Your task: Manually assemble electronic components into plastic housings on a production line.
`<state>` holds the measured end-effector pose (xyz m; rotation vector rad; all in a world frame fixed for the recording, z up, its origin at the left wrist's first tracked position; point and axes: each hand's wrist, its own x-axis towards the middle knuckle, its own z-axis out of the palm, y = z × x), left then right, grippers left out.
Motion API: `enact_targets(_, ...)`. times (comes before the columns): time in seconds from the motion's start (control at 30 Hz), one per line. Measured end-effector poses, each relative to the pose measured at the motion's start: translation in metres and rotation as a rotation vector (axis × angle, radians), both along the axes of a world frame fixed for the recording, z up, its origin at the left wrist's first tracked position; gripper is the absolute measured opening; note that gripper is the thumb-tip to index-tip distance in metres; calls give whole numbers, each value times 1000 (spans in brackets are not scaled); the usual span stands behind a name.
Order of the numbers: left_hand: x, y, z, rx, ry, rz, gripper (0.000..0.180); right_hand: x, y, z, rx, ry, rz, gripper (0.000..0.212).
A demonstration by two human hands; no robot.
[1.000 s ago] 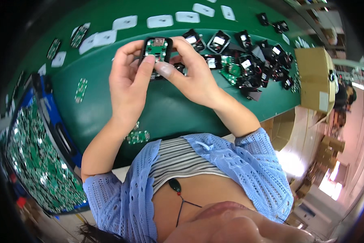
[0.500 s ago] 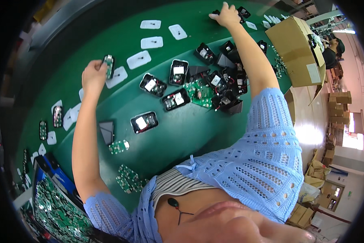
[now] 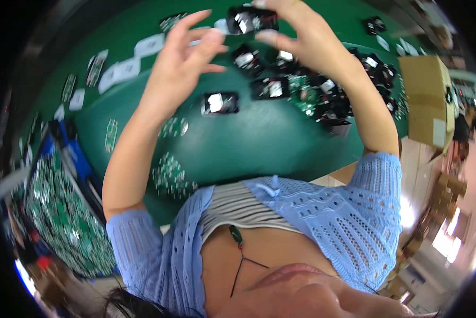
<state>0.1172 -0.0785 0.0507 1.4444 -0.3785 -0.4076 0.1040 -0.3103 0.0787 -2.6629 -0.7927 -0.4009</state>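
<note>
My right hand point(image 3: 296, 32) reaches to the far side of the table, its fingers and thumb around a black plastic case point(image 3: 248, 21) with electronics inside. My left hand point(image 3: 182, 53) is raised beside it, fingers spread and holding nothing. Just beyond the left fingertips lies a case with a green circuit board point(image 3: 172, 22). Nearer to me, an open black case point(image 3: 220, 103) with a white label rests on the green mat, with another similar case point(image 3: 270, 88) to its right. Motion blurs both hands and the case.
More black cases point(image 3: 330, 87) and a green board point(image 3: 303, 95) crowd the right. White flat pieces point(image 3: 126, 69) line the far left. Loose boards point(image 3: 171, 175) lie near me. A blue-edged bin of boards point(image 3: 63, 212) stands left; a cardboard box point(image 3: 426, 100) stands right.
My left hand has let go of the board-filled case and moved right, opening. My right hand has come back from the far right with a black case. The view has shifted.
</note>
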Motion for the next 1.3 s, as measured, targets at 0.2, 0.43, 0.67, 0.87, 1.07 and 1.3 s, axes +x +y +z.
enact_targets(0.2,-42,85,-9,47,-12,219,36,-49,109,-7,420,-59,175,40)
enact_targets(0.43,-78,166,-43,-79,152,698,22,-69,174,-89,-31,-77,157,17)
enact_targets(0.67,-89,162,-57,-116,188,714,19,-57,184,-96,-20,-122,72,19)
enact_targets(0.87,-85,157,-62,-114,227,687,18,-12,172,-85,74,-311,70,26)
enact_targets(1.07,-84,156,-70,-180,221,700,20,-51,179,-86,-125,56,73,33)
enact_targets(1.3,-92,140,-62,-176,307,583,22,-66,181,-100,-96,243,58,33)
